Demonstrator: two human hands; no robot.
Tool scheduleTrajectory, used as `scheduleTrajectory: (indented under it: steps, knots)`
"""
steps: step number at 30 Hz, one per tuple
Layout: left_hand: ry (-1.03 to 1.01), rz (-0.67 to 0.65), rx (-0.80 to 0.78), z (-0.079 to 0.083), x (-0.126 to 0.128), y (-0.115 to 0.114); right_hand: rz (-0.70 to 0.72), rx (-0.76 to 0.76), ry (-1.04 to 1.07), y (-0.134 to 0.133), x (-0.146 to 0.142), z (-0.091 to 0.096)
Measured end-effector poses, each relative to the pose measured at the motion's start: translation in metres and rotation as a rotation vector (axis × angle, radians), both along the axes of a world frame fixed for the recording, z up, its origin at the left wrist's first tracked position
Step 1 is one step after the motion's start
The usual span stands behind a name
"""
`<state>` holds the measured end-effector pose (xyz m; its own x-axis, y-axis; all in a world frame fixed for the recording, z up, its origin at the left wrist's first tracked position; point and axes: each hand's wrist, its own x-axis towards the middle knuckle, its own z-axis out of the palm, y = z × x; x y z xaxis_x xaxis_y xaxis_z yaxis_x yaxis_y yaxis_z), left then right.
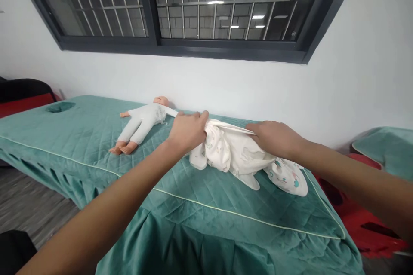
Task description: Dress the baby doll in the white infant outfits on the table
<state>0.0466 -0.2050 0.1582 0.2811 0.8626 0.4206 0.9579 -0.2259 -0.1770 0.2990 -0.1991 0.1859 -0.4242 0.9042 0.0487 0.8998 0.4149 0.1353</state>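
Note:
Between my two hands a white baby garment (243,152) with a small coloured print is stretched at its upper edge. My left hand (189,129) is closed on the left end of that edge, my right hand (274,137) on the right end. Folds of the garment hang down onto the green bed, and a printed part (287,176) droops below my right hand. The exact part of the garment inside each fist is hidden. To the left of my left hand a baby doll (142,120) with a white cloth body lies on its back, feet toward me.
A green quilted cover (206,200) with a pale piping lies over the bed, which has a face hole (60,107) at its left end. White wall and a barred window (226,8) stand behind. Red chairs (351,206) are at the right, another red and black seat (26,96) far left.

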Motion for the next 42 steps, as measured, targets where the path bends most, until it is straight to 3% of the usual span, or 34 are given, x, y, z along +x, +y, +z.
scheduleTrajectory:
  steps: [4,7,13,18,21,25,28,30,32,34,37,42]
  knots:
    - [-0.082,0.157,-0.079,0.011,-0.008,-0.002,-0.032,0.073,0.006,-0.007,-0.011,0.003]
    - [-0.247,0.172,-0.157,0.014,-0.014,0.002,-0.024,0.039,0.145,-0.009,-0.017,0.003]
    - [-1.006,-0.056,-0.198,0.001,-0.004,0.008,0.259,-0.248,0.757,-0.015,-0.042,-0.028]
    - [-1.400,-0.219,-0.377,0.000,0.019,-0.012,0.257,-0.382,1.234,-0.013,-0.070,-0.055]
    - [-1.378,-0.346,-0.506,0.008,0.021,-0.031,0.315,-0.535,1.465,-0.011,-0.078,-0.059]
    - [-1.290,-0.492,-0.572,0.008,0.008,-0.038,0.265,-0.735,1.620,-0.010,-0.080,-0.060]
    - [-1.304,-0.539,-0.430,-0.007,-0.006,-0.031,0.248,-0.790,1.656,-0.005,-0.077,-0.064]
    - [-1.273,-0.491,-0.196,-0.018,-0.015,-0.025,0.229,-0.808,1.680,0.000,-0.074,-0.067]
    - [-1.225,-0.402,-0.064,-0.026,-0.023,-0.022,0.201,-0.826,1.703,0.006,-0.073,-0.068]
    - [-1.193,-0.390,-0.162,-0.030,-0.028,-0.020,0.191,-0.841,1.712,0.010,-0.075,-0.069]
    - [-1.130,-0.488,-0.391,-0.029,-0.030,-0.020,0.205,-0.847,1.688,0.013,-0.082,-0.070]
    - [-0.999,-0.425,-0.258,-0.025,-0.033,-0.019,0.194,-0.644,1.538,0.012,-0.089,-0.072]
